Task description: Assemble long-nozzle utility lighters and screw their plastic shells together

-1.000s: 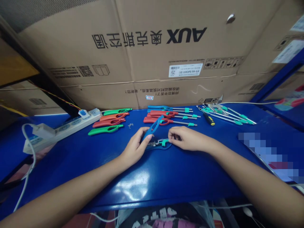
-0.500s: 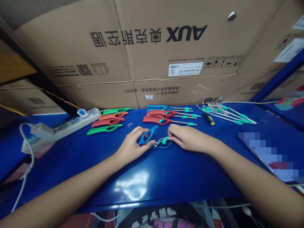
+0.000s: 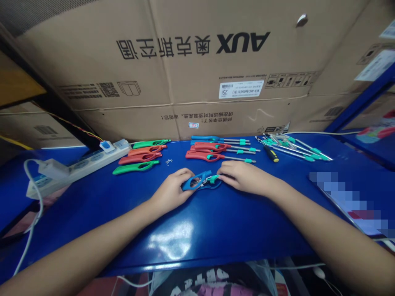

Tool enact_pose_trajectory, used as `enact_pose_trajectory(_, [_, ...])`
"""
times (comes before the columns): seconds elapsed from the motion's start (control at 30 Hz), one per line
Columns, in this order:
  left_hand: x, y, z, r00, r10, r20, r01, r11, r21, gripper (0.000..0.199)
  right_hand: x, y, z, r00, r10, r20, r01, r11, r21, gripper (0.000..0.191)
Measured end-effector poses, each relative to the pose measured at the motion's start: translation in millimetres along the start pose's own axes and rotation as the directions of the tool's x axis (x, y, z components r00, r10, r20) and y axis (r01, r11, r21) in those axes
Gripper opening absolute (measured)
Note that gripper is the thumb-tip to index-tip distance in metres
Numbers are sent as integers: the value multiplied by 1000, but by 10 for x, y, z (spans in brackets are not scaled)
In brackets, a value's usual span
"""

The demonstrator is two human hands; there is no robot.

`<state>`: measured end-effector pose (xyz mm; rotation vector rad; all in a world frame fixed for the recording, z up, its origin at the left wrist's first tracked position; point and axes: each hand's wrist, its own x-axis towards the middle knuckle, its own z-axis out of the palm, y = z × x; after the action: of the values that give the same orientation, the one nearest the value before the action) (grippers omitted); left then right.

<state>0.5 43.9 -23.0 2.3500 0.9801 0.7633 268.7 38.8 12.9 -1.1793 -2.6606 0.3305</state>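
Between my hands is a blue gas lighter casing (image 3: pixel 189 185) in two halves, the upper one slanting over the lower. White wires and a green trigger (image 3: pixel 213 179) show in the gap. My left hand (image 3: pixel 173 190) is closed around the handle end of the upper half. At the other end, the thumb and fingers of my right hand (image 3: pixel 242 176) pinch the lighter near the trigger; their exact grip is partly hidden. Just behind, red lighters (image 3: pixel 202 156) with metal tubes and a blue lighter (image 3: pixel 203 138) lie in a row.
Green, orange and red casings (image 3: pixel 140 157) lie back left beside small screws (image 3: pixel 168 162). A screwdriver (image 3: pixel 272 155) and loose metal tubes with green triggers (image 3: pixel 296 149) lie back right. A power strip (image 3: pixel 89 162) is at left; a large carton (image 3: pixel 191 82) stands behind the blue table (image 3: pixel 216 230).
The upper blue half has come down and swung right, over the lower half and its wires. My left hand has tilted with it; my right hand stays nearly in place.
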Motion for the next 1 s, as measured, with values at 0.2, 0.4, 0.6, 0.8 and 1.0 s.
enact_pose_trajectory(0.2, [2,4,-55,999,45,-26,-44,999,22,7,-22,24,-69,993,-56,-104,48,996,-79,20])
enact_pose_trajectory(0.4, [70,0,-275,995,92,35,-95,989,111,12,-27,56,-122,966,-113,-232,127,991,47,18])
enact_pose_trajectory(0.6, [146,-110,-472,997,-70,-15,70,997,19,27,-54,216,-232,942,-65,-329,121,981,151,16])
enact_pose_trajectory(0.8, [111,160,-313,917,-394,65,361,749,-555,47,-46,46,-267,945,-74,-317,222,859,461,17])
enact_pose_trajectory(1.0, [-22,468,-50,922,-372,108,317,566,-761,41,-13,-353,-82,999,-23,-41,47,568,822,19])
